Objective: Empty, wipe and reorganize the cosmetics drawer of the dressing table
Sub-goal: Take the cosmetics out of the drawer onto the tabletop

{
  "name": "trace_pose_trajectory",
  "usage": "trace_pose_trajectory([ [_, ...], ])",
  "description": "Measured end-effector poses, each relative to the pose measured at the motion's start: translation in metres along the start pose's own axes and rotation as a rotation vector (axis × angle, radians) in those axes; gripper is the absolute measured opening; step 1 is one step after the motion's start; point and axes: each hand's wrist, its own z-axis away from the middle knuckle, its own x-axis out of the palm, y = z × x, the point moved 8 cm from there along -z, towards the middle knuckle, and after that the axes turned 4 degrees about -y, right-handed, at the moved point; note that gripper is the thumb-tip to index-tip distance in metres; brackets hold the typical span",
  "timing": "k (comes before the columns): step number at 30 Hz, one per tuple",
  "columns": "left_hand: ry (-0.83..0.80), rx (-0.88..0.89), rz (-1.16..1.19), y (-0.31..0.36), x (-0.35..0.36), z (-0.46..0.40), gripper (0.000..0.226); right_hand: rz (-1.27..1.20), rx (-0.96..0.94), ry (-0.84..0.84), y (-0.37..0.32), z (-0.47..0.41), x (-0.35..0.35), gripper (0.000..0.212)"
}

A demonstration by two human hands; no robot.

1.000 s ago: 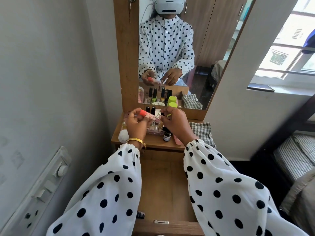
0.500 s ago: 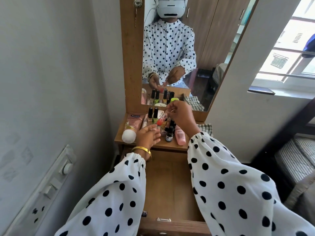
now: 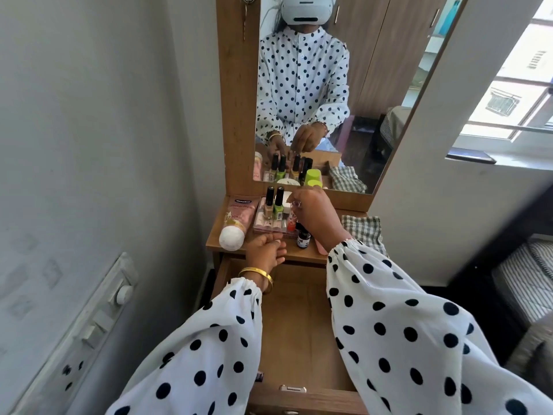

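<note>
Your right hand (image 3: 314, 215) reaches over the clear cosmetics tray (image 3: 270, 224) at twelve o'clock on the dressing table (image 3: 215, 239); its grip cannot be told. Your left hand (image 3: 264, 250) hangs loosely curled, holding nothing, above the open drawer (image 3: 299, 339).

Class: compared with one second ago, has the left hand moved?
Yes. The left hand has dropped back from over the clear tray to the tabletop's front edge, nearer the open drawer.

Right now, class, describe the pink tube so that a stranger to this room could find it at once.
Start at the tall mirror and drop to the wooden shelf below it. At the shelf's left end lies the pink tube, its white cap towards the open drawer. It is the only thing lying flat; the nail polish bottles beside it stand upright.
</note>
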Motion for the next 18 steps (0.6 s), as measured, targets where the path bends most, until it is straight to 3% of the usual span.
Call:
trace_pose_trajectory([
  [18, 0.003, 0.02, -0.069, -0.0007, -0.0063, 0.0048, 0.021, 0.035, -0.011, 0.076, -0.0009, 0.006, -0.0088, 0.026],
])
